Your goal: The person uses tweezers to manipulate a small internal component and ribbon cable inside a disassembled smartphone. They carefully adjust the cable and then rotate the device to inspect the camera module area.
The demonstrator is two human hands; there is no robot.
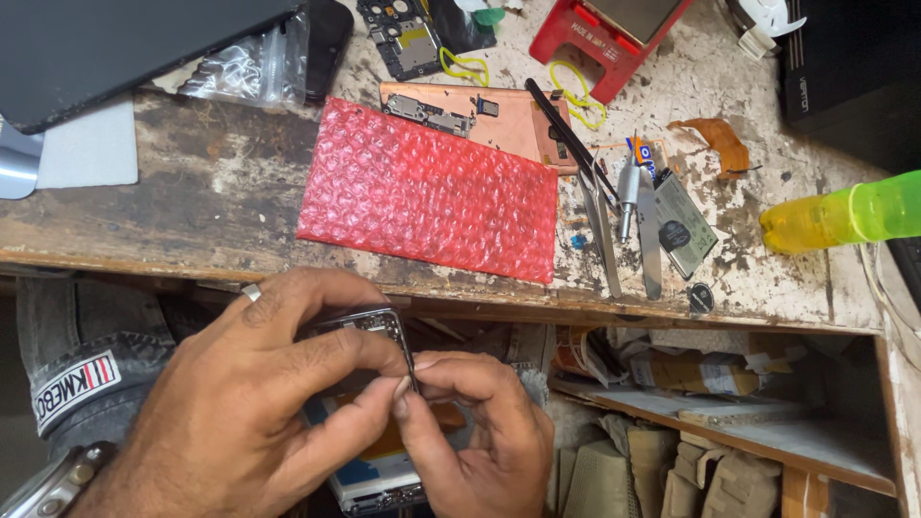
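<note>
My left hand [245, 403] grips an opened phone [369, 326] by its top end, below the bench's front edge. My right hand [480, 432] pinches the phone's right edge, fingertips meeting the left thumb there. The phone's lower part [379, 484], with a blue and orange inside, shows between my hands. A ring sits on a left finger and a metal watch [53, 484] on the left wrist.
On the worn bench [192, 201] lie a red bubble-wrap sheet [432, 187], a copper-coloured plate with small parts [508, 120], tweezers and metal tools [604, 216], a circuit board [408, 38], a red stand [600, 38] and a yellow-green bottle [844, 211]. A cluttered shelf [729, 422] sits below right.
</note>
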